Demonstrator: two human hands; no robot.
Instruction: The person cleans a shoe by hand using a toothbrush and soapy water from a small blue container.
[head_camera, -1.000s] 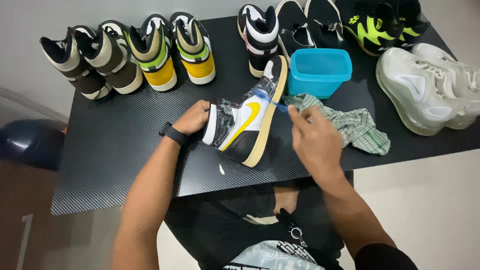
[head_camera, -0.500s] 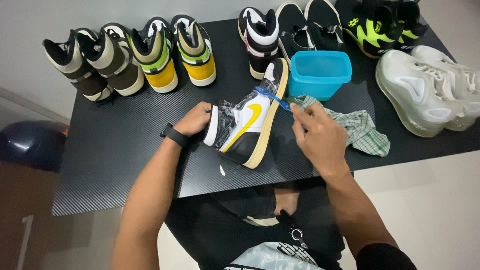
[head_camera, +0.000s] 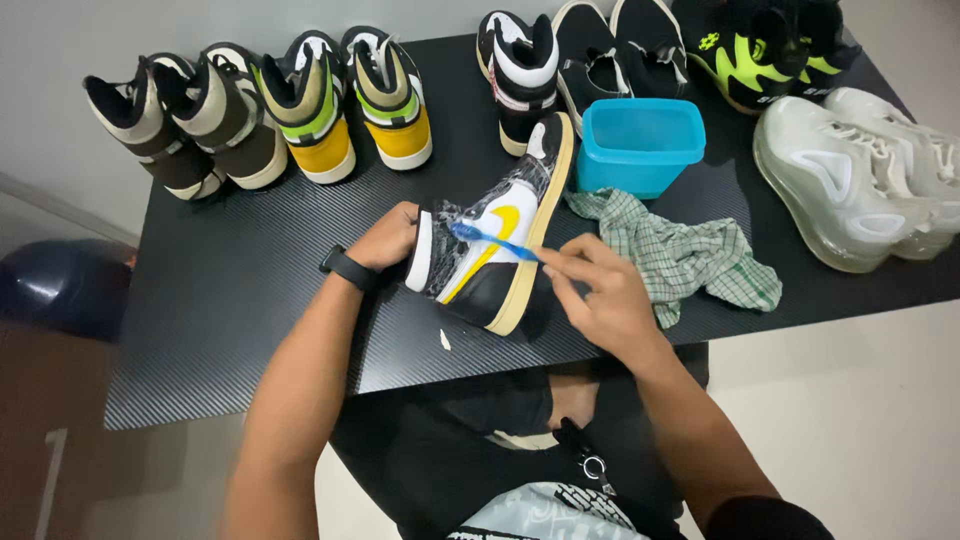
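Observation:
A black, white and yellow high-top sneaker (head_camera: 490, 240) lies on its side on the black table (head_camera: 240, 300), covered in foam. My left hand (head_camera: 388, 237), with a black watch on the wrist, grips the shoe at its collar. My right hand (head_camera: 600, 295) holds a blue toothbrush (head_camera: 490, 240), whose bristle end rests on the shoe's side near the ankle.
A blue plastic tub (head_camera: 640, 145) stands behind the shoe, with a green checked cloth (head_camera: 680, 255) to its right. Several sneakers line the table's far edge. Translucent white shoes (head_camera: 860, 180) sit at the right. A small white fleck (head_camera: 444, 340) lies near the front edge.
The toothbrush has moved left along the shoe, from the toe end toward the ankle. My left hand still holds the shoe in the same place.

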